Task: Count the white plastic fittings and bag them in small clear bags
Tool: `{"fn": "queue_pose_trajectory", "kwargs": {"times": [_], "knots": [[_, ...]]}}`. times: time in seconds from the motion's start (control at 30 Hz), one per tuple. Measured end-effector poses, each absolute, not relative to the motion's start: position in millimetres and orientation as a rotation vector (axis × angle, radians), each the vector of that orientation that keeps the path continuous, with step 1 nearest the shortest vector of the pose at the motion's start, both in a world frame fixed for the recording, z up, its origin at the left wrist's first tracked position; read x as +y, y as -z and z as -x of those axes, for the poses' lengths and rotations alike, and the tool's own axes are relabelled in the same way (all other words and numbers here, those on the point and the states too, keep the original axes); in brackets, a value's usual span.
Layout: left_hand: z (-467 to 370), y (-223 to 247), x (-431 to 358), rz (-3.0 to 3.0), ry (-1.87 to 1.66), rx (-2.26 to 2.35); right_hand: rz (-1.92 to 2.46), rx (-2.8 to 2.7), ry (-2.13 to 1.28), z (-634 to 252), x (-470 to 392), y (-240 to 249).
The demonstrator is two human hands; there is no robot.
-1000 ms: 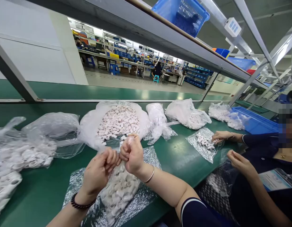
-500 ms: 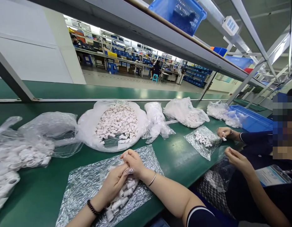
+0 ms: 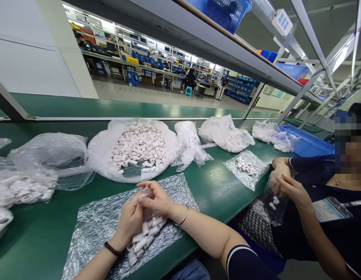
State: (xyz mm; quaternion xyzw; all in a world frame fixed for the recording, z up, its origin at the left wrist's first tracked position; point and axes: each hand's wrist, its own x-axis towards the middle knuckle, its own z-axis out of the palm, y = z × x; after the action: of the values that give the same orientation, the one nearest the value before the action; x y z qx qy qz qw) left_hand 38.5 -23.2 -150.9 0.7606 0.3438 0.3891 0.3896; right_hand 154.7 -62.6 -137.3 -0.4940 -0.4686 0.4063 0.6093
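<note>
Both of my hands grip the gathered neck of a clear plastic bag [image 3: 147,192]. My left hand [image 3: 131,217] is closed around its near left side, and my right hand [image 3: 157,200] wraps it from the right, thumb across the plastic. White plastic pipe fittings [image 3: 145,238] fill the bag's lower part, which lies below my hands. Beneath it is a crinkled silvery sheet [image 3: 94,222] on the green table [image 3: 217,192]. Just behind, a large open bag [image 3: 95,159] holds a heap of white tee-shaped fittings [image 3: 139,146].
More bags of white parts lie at the left [image 3: 31,188] and back right [image 3: 227,132]. A co-worker's hands [image 3: 288,186] hold a clear bag beside a smaller silvery sheet [image 3: 257,161] with parts on it. A blue bin [image 3: 309,142] stands farther right. An overhead shelf [image 3: 198,29] crosses above.
My hands have shifted on the bag's neck, and my right fingers now reach over its top. The co-worker's hands have come together at their bag. The view has moved slightly.
</note>
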Motion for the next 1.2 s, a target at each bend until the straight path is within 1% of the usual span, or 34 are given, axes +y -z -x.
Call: {"fn": "queue_pose_trajectory", "kwargs": {"times": [0.07,0.17,0.33,0.5,0.57,0.63,0.77,0.87,0.97,1.1,1.2], "knots": [[-40.4,149.2,-23.4,-1.958,-0.947,0.928,1.165,-1.070,-0.870,-153.2,-62.8,136.8],[-41.5,142.7,-27.1,-1.974,-0.894,0.946,1.152,-0.927,-0.898,-150.7,-59.6,141.4],[-39.0,137.5,-30.8,-1.918,-0.838,0.751,1.113,-0.823,-0.942,-149.9,-53.4,151.2],[-34.8,138.2,-20.7,-1.650,-0.695,0.573,1.079,-0.819,-0.852,-148.1,-58.4,153.6],[-33.6,137.9,-16.6,-1.519,-0.643,0.549,1.075,-0.861,-0.782,-146.3,-64.1,152.2],[-33.0,137.6,-15.0,-1.467,-0.675,0.588,1.077,-0.922,-0.709,-145.0,-70.4,149.5],[-30.4,134.6,-18.7,-1.670,-0.749,0.622,1.123,-1.231,-0.470,-146.6,-78.3,143.7],[-25.9,128.9,-22.9,-1.791,-0.642,0.612,1.175,-1.435,-0.306,-151.0,-78.2,143.8],[-22.9,124.1,-25.6,-1.832,-0.567,0.566,1.107,-1.473,-0.394,-155.9,-75.5,147.1],[-24.8,126.4,-27.3,-1.802,-0.530,0.520,1.044,-1.424,-0.646,-160.9,-72.5,150.6],[-28.0,132.7,-27.0,-1.766,-0.578,0.551,1.040,-1.407,-0.774,-163.0,-71.4,150.5]]}}
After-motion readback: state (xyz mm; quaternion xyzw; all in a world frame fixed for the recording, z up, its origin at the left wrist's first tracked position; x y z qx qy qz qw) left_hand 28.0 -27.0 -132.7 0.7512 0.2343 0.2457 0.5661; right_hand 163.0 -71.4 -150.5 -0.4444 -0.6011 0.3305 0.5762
